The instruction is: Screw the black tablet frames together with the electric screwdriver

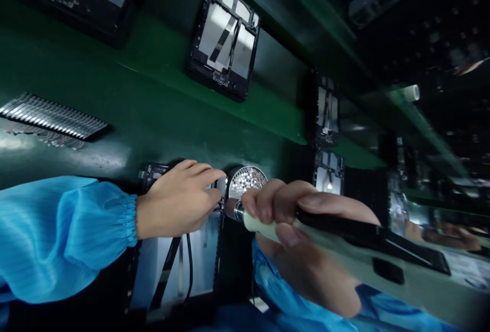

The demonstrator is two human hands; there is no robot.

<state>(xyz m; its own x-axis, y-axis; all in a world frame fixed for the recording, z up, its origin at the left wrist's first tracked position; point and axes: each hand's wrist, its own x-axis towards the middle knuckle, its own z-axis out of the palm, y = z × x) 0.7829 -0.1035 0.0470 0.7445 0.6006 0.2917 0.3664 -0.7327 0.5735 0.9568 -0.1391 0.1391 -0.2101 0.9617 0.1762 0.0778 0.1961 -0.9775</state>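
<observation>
Green bench (153, 97), with the background dark and blurred toward 3 o'clock. Nearest lies an opened unit (201, 265), at about 7 o'clock from the middle of the view. Left hand (179, 202) covers its far end, fingers curled down; whether they pinch anything I cannot tell. Right hand (310, 255) is wrapped tight around a pale driver (356, 255), whose tip points to 9 o'clock, close to the unit's edge; contact there is unclear. From the unit, a round dish (245, 178) of small bright pieces sits between 1 and 2 o'clock, just behind the tip. A ribbed strip (57, 115) lies between 10 and 11, and a similar frame (225, 41) between 12 and 1.
</observation>
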